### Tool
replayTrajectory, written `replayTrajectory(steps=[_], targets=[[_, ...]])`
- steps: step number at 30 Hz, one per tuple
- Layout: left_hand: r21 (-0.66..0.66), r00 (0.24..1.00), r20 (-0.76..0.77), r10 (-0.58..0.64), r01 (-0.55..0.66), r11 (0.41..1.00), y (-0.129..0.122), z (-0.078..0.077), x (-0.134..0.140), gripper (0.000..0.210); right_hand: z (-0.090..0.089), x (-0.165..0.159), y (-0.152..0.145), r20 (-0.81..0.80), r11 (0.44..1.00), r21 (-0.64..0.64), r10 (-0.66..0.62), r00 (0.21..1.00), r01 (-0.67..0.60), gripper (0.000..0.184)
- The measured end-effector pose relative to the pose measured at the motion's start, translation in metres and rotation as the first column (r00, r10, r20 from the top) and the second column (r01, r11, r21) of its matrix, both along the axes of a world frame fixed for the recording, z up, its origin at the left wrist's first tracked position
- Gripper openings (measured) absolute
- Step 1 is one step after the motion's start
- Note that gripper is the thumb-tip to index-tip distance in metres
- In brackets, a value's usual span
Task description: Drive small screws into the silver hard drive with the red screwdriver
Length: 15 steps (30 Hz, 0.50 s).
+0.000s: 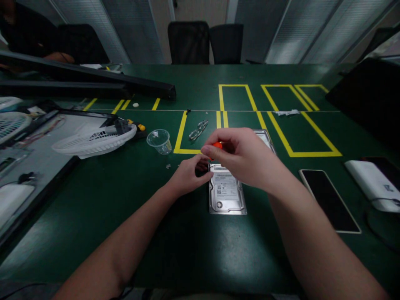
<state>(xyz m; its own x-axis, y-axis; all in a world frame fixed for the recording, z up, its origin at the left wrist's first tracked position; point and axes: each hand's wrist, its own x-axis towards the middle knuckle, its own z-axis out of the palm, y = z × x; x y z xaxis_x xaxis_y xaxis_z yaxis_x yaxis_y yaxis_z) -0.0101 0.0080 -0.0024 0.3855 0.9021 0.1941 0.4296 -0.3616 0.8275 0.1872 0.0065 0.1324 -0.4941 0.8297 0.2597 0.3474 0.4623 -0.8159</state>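
A silver hard drive (227, 189) with a white label lies flat on the green table. My right hand (245, 156) is closed round the orange handle of a screwdriver (218, 145), held over the drive's far left corner. The thin dark shaft points down at that corner; its tip is hard to make out. At the drive's left edge, my left hand (189, 177) grips with curled fingers and its thumb against the side, close to the shaft. Behind my right hand, a second hard drive (264, 136) shows in part. Several tiny screws (168, 166) lie left of my left hand.
A clear plastic cup (159, 141) and eyeglasses (198, 130) stand beyond my left hand. To the right are a phone (329, 200) and a white power bank (373, 183). An opened panel (62, 154) with white grilles fills the left. A person sits at far left.
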Motion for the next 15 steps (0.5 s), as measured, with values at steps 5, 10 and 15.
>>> replayTrajectory(steps=[5, 10, 15], targets=[[-0.044, 1.000, 0.020, 0.000, 0.001, 0.999, -0.0004, 0.0012, 0.0006, 0.031, -0.0040, -0.0012, 0.0014, -0.035, 0.999, -0.035, -0.025, 0.999, 0.023, 0.021], [-0.053, 1.000, 0.017, 0.006, -0.005, 0.999, -0.0004, 0.0011, 0.0004, 0.035, -0.0042, -0.0002, 0.0006, -0.035, 0.996, -0.044, -0.077, 0.996, 0.076, 0.018], [-0.022, 1.000, -0.007, 0.003, -0.003, 1.000, -0.0009, 0.0037, 0.0010, 0.029, -0.0007, 0.0011, -0.0036, 0.038, 0.992, -0.052, -0.109, 0.993, 0.111, 0.018]])
